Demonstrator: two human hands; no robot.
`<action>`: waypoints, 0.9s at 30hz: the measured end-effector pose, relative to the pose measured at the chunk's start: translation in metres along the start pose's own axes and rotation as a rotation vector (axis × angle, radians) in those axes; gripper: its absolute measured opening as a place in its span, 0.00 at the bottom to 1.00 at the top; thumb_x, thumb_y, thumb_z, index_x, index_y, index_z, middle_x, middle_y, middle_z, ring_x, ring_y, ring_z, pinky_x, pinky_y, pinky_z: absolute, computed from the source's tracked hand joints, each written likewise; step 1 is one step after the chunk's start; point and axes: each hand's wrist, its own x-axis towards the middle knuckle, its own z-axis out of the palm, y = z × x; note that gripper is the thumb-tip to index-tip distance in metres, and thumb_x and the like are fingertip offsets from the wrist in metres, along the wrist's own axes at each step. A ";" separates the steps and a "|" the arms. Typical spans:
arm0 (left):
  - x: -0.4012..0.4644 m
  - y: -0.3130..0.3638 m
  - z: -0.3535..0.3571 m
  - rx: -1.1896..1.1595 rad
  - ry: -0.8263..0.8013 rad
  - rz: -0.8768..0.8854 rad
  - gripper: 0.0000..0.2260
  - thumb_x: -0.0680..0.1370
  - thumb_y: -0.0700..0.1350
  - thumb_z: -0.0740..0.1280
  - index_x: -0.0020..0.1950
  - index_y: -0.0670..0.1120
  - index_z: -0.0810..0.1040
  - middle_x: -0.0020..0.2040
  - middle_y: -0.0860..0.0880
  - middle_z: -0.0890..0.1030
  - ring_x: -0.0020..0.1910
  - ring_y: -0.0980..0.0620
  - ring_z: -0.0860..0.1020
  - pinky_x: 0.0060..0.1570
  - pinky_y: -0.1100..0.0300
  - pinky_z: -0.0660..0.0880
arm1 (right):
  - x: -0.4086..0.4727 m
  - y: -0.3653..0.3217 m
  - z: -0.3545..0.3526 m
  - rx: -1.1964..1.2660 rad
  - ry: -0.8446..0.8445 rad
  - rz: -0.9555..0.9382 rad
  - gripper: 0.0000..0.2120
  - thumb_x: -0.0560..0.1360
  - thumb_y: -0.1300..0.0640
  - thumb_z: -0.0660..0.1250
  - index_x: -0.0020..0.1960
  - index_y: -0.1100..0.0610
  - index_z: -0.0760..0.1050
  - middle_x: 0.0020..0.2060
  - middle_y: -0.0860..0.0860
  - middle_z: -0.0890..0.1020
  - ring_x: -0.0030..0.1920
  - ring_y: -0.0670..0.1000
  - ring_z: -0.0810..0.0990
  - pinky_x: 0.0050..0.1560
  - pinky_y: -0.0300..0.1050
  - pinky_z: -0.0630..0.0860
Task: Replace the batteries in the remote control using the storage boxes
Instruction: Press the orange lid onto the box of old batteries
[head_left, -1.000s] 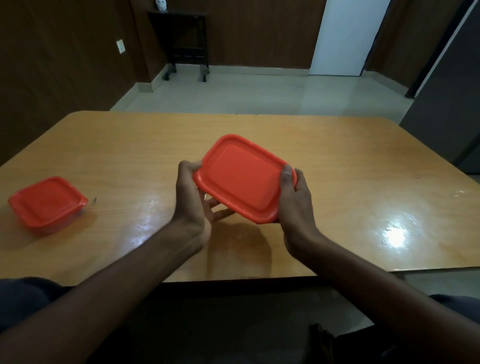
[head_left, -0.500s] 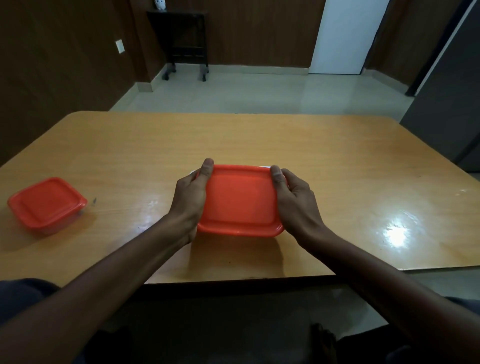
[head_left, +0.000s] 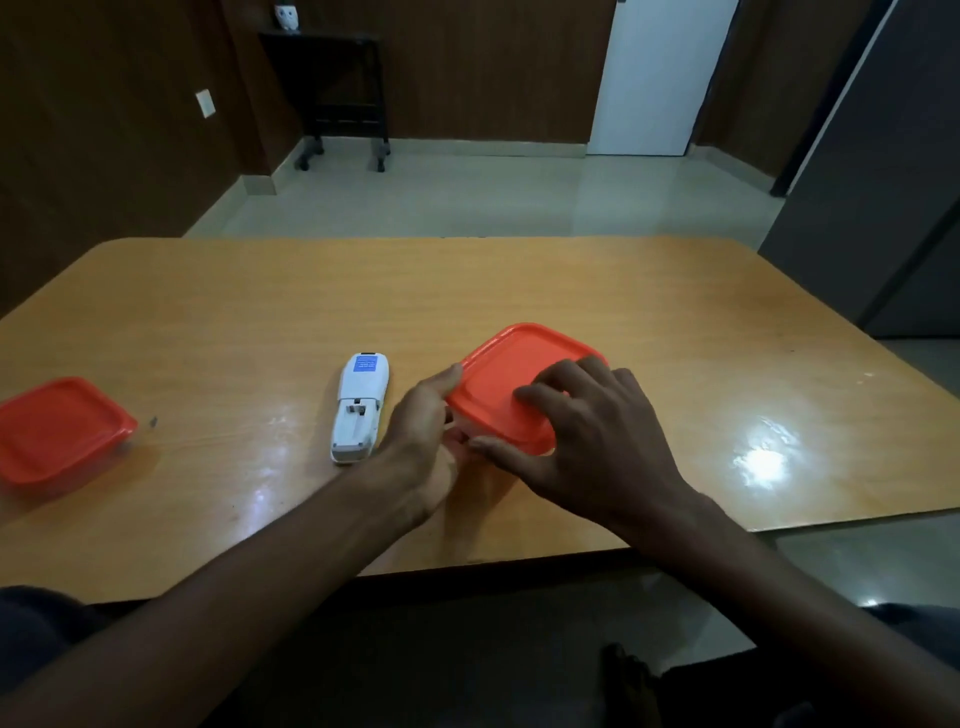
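A storage box with an orange-red lid (head_left: 511, 364) stands on the wooden table (head_left: 519, 280), right of centre. My left hand (head_left: 421, 431) grips its left side, thumb on the lid's edge and fingers hidden round the near corner. My right hand (head_left: 597, 441) lies on top of the lid with fingers spread flat and the thumb along the near edge. Just left of my left hand, the white remote control (head_left: 360, 410) lies back side up. Its battery compartment is uncovered, and I cannot make out any batteries in it.
A second storage box with a red lid (head_left: 57, 428) sits closed at the table's left edge, a tiny dark speck (head_left: 152, 422) beside it. The table's front edge runs just below my forearms. A black trolley (head_left: 337, 93) stands far off by the wall.
The box moved right from in front of me and the remote came into view. My right hand went from the box's side to the top of the lid.
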 end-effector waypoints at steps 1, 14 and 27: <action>0.001 -0.006 0.007 0.000 -0.033 -0.020 0.15 0.83 0.48 0.62 0.63 0.40 0.78 0.45 0.41 0.80 0.43 0.44 0.81 0.45 0.47 0.80 | -0.003 0.002 -0.004 -0.027 0.014 0.005 0.29 0.76 0.32 0.58 0.49 0.53 0.85 0.45 0.52 0.84 0.47 0.57 0.80 0.44 0.53 0.76; 0.078 -0.055 0.097 1.135 -0.151 0.613 0.13 0.80 0.49 0.67 0.64 0.51 0.79 0.58 0.50 0.81 0.57 0.51 0.79 0.53 0.58 0.75 | 0.003 0.156 0.009 -0.191 -0.192 0.425 0.10 0.70 0.67 0.67 0.48 0.60 0.83 0.44 0.59 0.85 0.45 0.64 0.83 0.39 0.47 0.73; 0.172 -0.074 0.132 1.691 -0.107 0.855 0.19 0.82 0.54 0.57 0.69 0.49 0.74 0.67 0.49 0.73 0.69 0.48 0.71 0.76 0.48 0.58 | 0.087 0.294 0.066 -0.027 -0.082 0.651 0.25 0.73 0.40 0.73 0.55 0.62 0.79 0.55 0.60 0.81 0.53 0.62 0.80 0.51 0.51 0.75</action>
